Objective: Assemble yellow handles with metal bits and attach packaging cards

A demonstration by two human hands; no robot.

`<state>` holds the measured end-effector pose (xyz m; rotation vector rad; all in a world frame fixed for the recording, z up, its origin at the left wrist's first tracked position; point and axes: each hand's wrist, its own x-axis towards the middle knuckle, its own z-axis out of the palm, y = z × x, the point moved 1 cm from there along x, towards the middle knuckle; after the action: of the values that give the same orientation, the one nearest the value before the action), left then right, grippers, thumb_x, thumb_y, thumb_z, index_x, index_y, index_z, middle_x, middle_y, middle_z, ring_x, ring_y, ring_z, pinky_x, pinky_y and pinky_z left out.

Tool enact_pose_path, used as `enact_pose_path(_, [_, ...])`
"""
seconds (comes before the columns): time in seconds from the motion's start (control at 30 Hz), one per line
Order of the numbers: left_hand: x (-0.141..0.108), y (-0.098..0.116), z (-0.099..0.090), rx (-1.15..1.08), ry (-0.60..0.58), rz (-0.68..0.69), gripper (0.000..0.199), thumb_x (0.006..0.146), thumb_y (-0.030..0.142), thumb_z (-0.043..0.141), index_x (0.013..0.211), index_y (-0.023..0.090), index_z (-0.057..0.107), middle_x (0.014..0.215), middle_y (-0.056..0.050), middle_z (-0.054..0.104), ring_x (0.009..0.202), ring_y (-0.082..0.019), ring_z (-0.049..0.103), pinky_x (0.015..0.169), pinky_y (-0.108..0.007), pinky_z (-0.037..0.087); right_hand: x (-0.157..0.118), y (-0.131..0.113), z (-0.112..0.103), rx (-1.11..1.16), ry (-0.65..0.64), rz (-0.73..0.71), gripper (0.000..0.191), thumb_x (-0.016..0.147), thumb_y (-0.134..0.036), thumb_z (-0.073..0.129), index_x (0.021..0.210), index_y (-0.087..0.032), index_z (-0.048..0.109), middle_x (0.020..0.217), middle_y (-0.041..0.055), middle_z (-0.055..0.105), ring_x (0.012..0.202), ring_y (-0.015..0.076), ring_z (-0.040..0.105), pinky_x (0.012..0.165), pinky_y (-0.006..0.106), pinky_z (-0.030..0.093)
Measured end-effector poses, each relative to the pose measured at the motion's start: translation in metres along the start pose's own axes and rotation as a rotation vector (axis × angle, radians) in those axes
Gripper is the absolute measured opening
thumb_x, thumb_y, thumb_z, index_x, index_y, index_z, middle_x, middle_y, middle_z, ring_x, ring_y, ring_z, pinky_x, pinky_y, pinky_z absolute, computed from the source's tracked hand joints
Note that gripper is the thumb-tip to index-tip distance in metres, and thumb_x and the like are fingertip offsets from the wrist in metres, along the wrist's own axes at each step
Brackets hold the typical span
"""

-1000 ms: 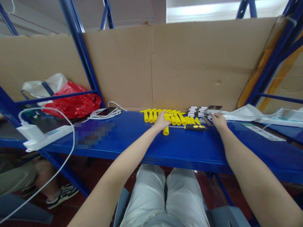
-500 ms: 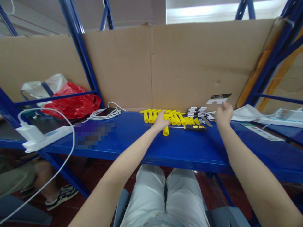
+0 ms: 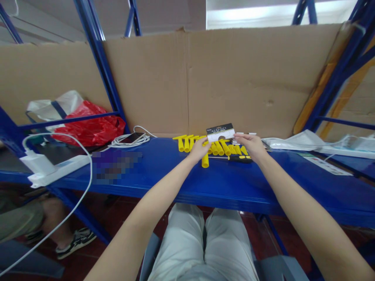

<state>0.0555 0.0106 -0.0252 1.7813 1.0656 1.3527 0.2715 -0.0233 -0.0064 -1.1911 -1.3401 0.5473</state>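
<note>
On the desk (image 3: 158, 175), the yellow tools (image 3: 187, 145) lie in a row, probably for easy reach. The left hand (image 3: 200, 151) is closed around 1 yellow tube (image 3: 205, 162) in front of them, seemingly to steady it. Above the row, the card (image 3: 219, 132) tilts up, its right edge pinched in the right hand (image 3: 254, 148), likely leaving its face uncovered. The tube looks smooth and round-ended; the card is black above, white below.
</note>
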Motion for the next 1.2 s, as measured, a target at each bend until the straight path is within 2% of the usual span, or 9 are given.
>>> enact_pose_path(0.13, [0.0, 0.001, 0.0, -0.046, -0.036, 0.019, 0.039, 0.081, 0.005, 0.056, 0.115, 0.016, 0.071, 0.11, -0.008, 0.076, 0.108, -0.022, 0.069, 0.103, -0.036, 0.048, 0.0, 0.003, 0.003, -0.007, -0.094, -0.005, 0.034, 0.075, -0.034, 0.073, 0.103, -0.015, 0.076, 0.102, 0.0086, 0.076, 0.101, 0.0226, 0.069, 0.09, 0.035, 0.053])
enact_pose_path(0.37, [0.0, 0.004, -0.002, -0.012, -0.032, 0.011, 0.024, 0.083, 0.006, 0.056, 0.094, 0.015, 0.075, 0.106, -0.008, 0.076, 0.104, -0.022, 0.069, 0.1, -0.036, 0.049, -0.004, 0.002, 0.009, 0.083, -0.14, 0.021, 0.045, 0.07, -0.02, 0.075, 0.113, -0.017, 0.066, 0.105, 0.0082, 0.074, 0.101, 0.0195, 0.07, 0.094, 0.034, 0.053])
enact_pose_path(0.5, [0.0, 0.003, -0.004, 0.025, -0.005, -0.004, 0.017, 0.083, 0.01, 0.058, 0.086, 0.015, 0.073, 0.098, -0.008, 0.076, 0.097, -0.022, 0.07, 0.096, -0.037, 0.051, -0.005, 0.0, 0.01, 0.106, -0.172, 0.016, 0.053, 0.074, -0.026, 0.075, 0.123, -0.018, 0.059, 0.1, 0.0079, 0.075, 0.098, 0.0205, 0.071, 0.093, 0.037, 0.055])
enact_pose_path(0.57, [0.0, 0.003, -0.005, 0.053, 0.003, 0.0, 0.015, 0.081, 0.01, 0.06, 0.084, 0.016, 0.073, 0.095, -0.008, 0.075, 0.094, -0.022, 0.069, 0.094, -0.037, 0.051, -0.006, -0.001, 0.011, 0.13, -0.188, 0.006, 0.051, 0.073, -0.03, 0.078, 0.119, -0.018, 0.061, 0.098, 0.0086, 0.076, 0.095, 0.0211, 0.072, 0.093, 0.038, 0.055])
enact_pose_path(0.7, [0.0, 0.001, -0.007, 0.118, 0.024, 0.021, 0.012, 0.079, 0.01, 0.061, 0.08, 0.017, 0.07, 0.09, -0.007, 0.073, 0.089, -0.022, 0.068, 0.091, -0.038, 0.051, -0.007, -0.002, 0.012, 0.128, -0.235, -0.014, 0.037, 0.071, -0.036, 0.08, 0.098, -0.016, 0.068, 0.095, 0.0104, 0.076, 0.091, 0.0224, 0.073, 0.094, 0.041, 0.055])
enact_pose_path(0.83, [0.002, -0.001, -0.007, 0.191, 0.052, 0.052, 0.011, 0.078, 0.009, 0.061, 0.074, 0.018, 0.065, 0.078, -0.002, 0.07, 0.081, -0.018, 0.065, 0.085, -0.034, 0.052, -0.005, 0.002, 0.012, 0.086, -0.248, -0.057, 0.033, 0.07, -0.04, 0.08, 0.091, -0.016, 0.068, 0.089, 0.0092, 0.077, 0.086, 0.0228, 0.073, 0.09, 0.042, 0.057])
enact_pose_path(1.0, [0.0, 0.003, -0.008, 0.346, 0.055, 0.05, 0.016, 0.08, 0.007, 0.058, 0.068, 0.018, 0.059, 0.077, -0.002, 0.067, 0.077, -0.018, 0.063, 0.078, -0.03, 0.049, 0.0, 0.01, 0.013, -0.003, -0.249, -0.108, 0.027, 0.071, -0.036, 0.079, 0.082, -0.019, 0.062, 0.076, 0.0067, 0.075, 0.077, 0.0246, 0.074, 0.075, 0.037, 0.059])
enact_pose_path(1.2, [-0.01, 0.01, -0.009, 0.523, 0.082, 0.07, 0.017, 0.085, 0.01, 0.054, 0.072, 0.019, 0.059, 0.08, -0.004, 0.069, 0.083, -0.021, 0.064, 0.081, -0.033, 0.047, -0.003, 0.006, 0.014, -0.029, -0.26, -0.102, 0.02, 0.074, -0.028, 0.076, 0.078, -0.021, 0.058, 0.075, 0.005, 0.075, 0.075, 0.0238, 0.074, 0.068, 0.032, 0.058])
